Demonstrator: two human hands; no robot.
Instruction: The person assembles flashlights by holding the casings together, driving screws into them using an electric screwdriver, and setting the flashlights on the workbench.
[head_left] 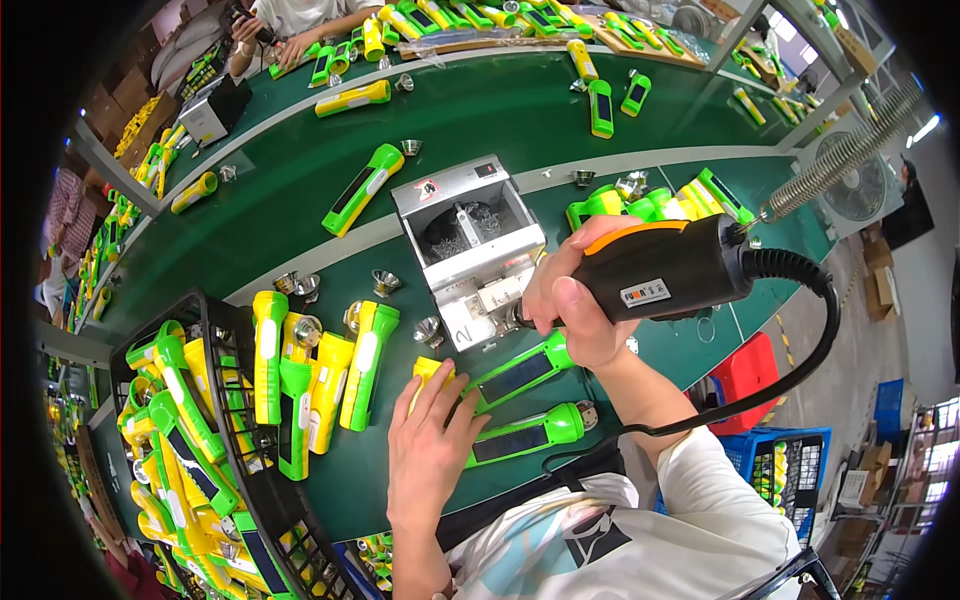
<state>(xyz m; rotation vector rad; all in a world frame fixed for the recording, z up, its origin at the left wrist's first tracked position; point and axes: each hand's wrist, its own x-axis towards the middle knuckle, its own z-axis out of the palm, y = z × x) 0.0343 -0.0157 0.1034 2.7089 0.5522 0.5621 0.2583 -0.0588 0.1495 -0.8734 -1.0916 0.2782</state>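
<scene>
My right hand (580,310) is wrapped around a black and orange electric screwdriver (660,265), tilted so that its tip end meets the front of a silver screw feeder (470,240). Loose screws lie in the feeder's open bin. My left hand (430,445) rests over a yellow flashlight (430,372), its thumb and fingers on either side; most of that flashlight is hidden under the palm. To the right of this hand lie two green flashlights with dark panels, an upper flashlight (520,372) and a lower flashlight (525,437).
A black basket (225,370) heaped with flashlights stands at left, with more flashlights (368,365) beside it. Silver reflector cups (385,283) dot the green table (350,480). The screwdriver's cable (800,375) loops right; a coiled spring (840,150) hangs above. Another person's hand (298,47) shows far off.
</scene>
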